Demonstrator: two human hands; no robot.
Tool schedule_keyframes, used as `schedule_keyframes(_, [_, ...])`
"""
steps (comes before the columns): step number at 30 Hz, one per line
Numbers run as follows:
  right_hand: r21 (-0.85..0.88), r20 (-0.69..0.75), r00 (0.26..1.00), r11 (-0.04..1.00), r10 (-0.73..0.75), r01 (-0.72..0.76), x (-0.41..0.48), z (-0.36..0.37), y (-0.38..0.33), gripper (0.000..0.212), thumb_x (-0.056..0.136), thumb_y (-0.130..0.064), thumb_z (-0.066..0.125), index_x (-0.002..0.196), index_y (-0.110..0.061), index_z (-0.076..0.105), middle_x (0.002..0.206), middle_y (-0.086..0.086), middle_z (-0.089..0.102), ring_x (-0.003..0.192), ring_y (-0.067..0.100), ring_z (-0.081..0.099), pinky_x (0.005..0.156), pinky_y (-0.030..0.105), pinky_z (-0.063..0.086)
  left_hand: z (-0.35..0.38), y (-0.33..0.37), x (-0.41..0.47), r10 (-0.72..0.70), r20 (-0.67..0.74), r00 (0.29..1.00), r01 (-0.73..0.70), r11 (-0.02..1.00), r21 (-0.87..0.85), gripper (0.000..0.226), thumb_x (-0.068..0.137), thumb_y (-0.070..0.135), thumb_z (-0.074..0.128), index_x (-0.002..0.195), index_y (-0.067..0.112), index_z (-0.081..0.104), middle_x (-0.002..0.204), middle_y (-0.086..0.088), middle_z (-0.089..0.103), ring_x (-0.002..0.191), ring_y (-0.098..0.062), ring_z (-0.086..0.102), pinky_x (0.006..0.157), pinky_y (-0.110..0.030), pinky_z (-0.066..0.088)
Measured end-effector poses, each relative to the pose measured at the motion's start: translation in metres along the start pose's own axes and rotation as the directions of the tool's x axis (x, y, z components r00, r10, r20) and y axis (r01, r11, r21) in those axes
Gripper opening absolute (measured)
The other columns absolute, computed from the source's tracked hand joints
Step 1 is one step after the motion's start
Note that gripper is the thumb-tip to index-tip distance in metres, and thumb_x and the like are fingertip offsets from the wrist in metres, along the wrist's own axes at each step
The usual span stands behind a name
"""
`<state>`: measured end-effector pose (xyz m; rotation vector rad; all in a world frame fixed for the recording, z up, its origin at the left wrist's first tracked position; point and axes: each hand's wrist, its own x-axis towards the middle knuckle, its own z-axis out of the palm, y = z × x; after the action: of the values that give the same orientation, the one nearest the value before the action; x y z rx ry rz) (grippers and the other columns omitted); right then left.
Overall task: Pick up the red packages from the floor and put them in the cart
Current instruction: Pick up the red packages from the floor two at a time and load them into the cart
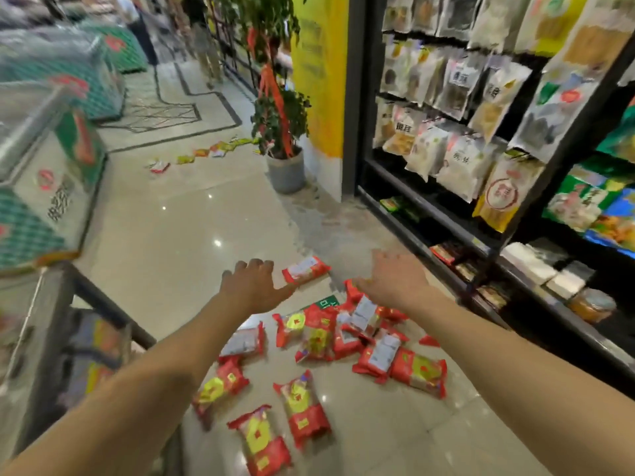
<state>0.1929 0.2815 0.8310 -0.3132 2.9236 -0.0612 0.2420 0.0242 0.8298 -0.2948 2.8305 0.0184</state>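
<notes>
Both hands are out over the floor: left hand [252, 281] spread, palm down, holding nothing; right hand [395, 278] spread too, fingers fanned, empty, just above the heap. Red packages [347, 333] lie scattered on the tiled floor [165, 242] beneath, most piled together under the right hand, one package [305, 269] apart between the two hands, a few more nearer the camera. Cart [89, 341] sits at the left edge, its dark rail beside the left forearm, blurred packets inside. Shelves [481, 139] of bagged goods line the right; a potted plant [283, 139] stands further up the aisle.
</notes>
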Motion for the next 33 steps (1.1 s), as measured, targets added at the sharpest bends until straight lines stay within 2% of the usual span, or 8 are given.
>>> schedule_keyframes(5, [-0.011, 0.047, 0.995, 0.996, -0.086, 0.086, 0.027, 0.043, -0.058, 0.079, 0.100, -0.073, 0.048, 0.150, -0.012, 0.044, 0.149, 0.018, 0.053, 0.137, 0.040, 0.051, 0.108, 0.051, 0.046, 0.040, -0.061, 0.008, -0.090, 0.052, 0.995, 0.091, 0.996, -0.011, 0.089, 0.101, 0.078, 0.045, 0.168, 0.020, 0.038, 0.172, -0.007, 0.041, 0.153, -0.037, 0.042, 0.120, -0.054, 0.040])
schedule_keyframes(7, [-0.025, 0.084, 0.992, 0.995, -0.099, 0.101, 0.035, 0.069, -0.082, 0.083, 0.099, -0.072, 0.050, 0.155, -0.012, 0.042, 0.154, 0.019, 0.051, 0.141, 0.040, 0.048, 0.112, 0.050, 0.042, 0.064, -0.079, 0.014, -0.093, 0.079, 0.992, 0.095, 0.995, -0.012, 0.088, 0.102, 0.078, 0.045, 0.168, 0.020, 0.036, 0.173, -0.007, 0.040, 0.155, -0.037, 0.039, 0.122, -0.056, 0.037])
schedule_keyframes(10, [-0.036, 0.170, 0.978, 0.991, -0.120, 0.128, 0.044, 0.120, -0.110, 0.090, 0.101, -0.072, 0.047, 0.165, -0.010, 0.028, 0.165, 0.023, 0.038, 0.151, 0.043, 0.038, 0.118, 0.053, 0.036, 0.113, -0.098, 0.022, -0.097, 0.121, 0.988, 0.098, 0.995, -0.009, 0.083, 0.103, 0.075, 0.047, 0.165, 0.021, 0.039, 0.171, -0.007, 0.042, 0.154, -0.037, 0.041, 0.122, -0.055, 0.037])
schedule_keyframes(12, [-0.039, 0.196, 0.971, 0.988, -0.139, 0.150, 0.052, 0.161, -0.122, 0.088, 0.102, -0.072, 0.046, 0.161, -0.008, 0.033, 0.163, 0.022, 0.041, 0.149, 0.043, 0.040, 0.116, 0.054, 0.038, 0.153, -0.107, 0.031, -0.111, 0.132, 0.985, 0.114, 0.993, -0.012, 0.081, 0.102, 0.075, 0.047, 0.162, 0.021, 0.042, 0.168, -0.007, 0.046, 0.151, -0.036, 0.044, 0.120, -0.054, 0.039])
schedule_keyframes(17, [-0.047, 0.223, 0.958, 0.980, -0.179, 0.194, 0.079, 0.288, -0.132, 0.082, 0.102, -0.069, 0.046, 0.156, -0.009, 0.036, 0.157, 0.018, 0.048, 0.144, 0.040, 0.045, 0.111, 0.050, 0.042, 0.276, -0.121, 0.065, -0.149, 0.170, 0.974, 0.160, 0.986, -0.056, 0.083, 0.100, 0.075, 0.050, 0.164, 0.023, 0.041, 0.167, -0.006, 0.047, 0.152, -0.035, 0.044, 0.119, -0.055, 0.039])
schedule_keyframes(21, [-0.044, 0.258, 0.953, 0.983, -0.161, 0.178, 0.110, 0.403, -0.128, 0.078, 0.104, -0.066, 0.044, 0.158, -0.010, 0.036, 0.162, 0.021, 0.042, 0.148, 0.042, 0.040, 0.117, 0.053, 0.036, 0.392, -0.128, 0.098, -0.186, 0.205, 0.961, 0.204, 0.976, -0.072, 0.085, 0.100, 0.077, 0.050, 0.166, 0.025, 0.039, 0.171, -0.005, 0.043, 0.155, -0.035, 0.041, 0.121, -0.058, 0.041])
schedule_keyframes(29, [-0.088, 0.307, 0.937, 0.976, -0.165, 0.201, 0.160, 0.624, -0.114, 0.091, 0.101, -0.077, 0.038, 0.164, -0.012, 0.029, 0.165, 0.018, 0.039, 0.152, 0.042, 0.036, 0.116, 0.053, 0.038, 0.612, -0.128, 0.159, -0.231, 0.276, 0.933, 0.257, 0.964, -0.063, 0.084, 0.099, 0.076, 0.050, 0.162, 0.021, 0.043, 0.167, -0.009, 0.046, 0.154, -0.039, 0.039, 0.121, -0.054, 0.037])
schedule_keyframes(33, [-0.073, 0.266, 0.940, 0.968, -0.214, 0.241, 0.178, 0.705, -0.112, 0.083, 0.102, -0.073, 0.043, 0.156, -0.011, 0.039, 0.154, 0.019, 0.051, 0.140, 0.041, 0.049, 0.113, 0.050, 0.040, 0.687, -0.127, 0.179, -0.257, 0.253, 0.933, 0.279, 0.959, -0.057, 0.084, 0.100, 0.077, 0.050, 0.162, 0.022, 0.043, 0.167, -0.006, 0.046, 0.153, -0.037, 0.041, 0.122, -0.053, 0.034])
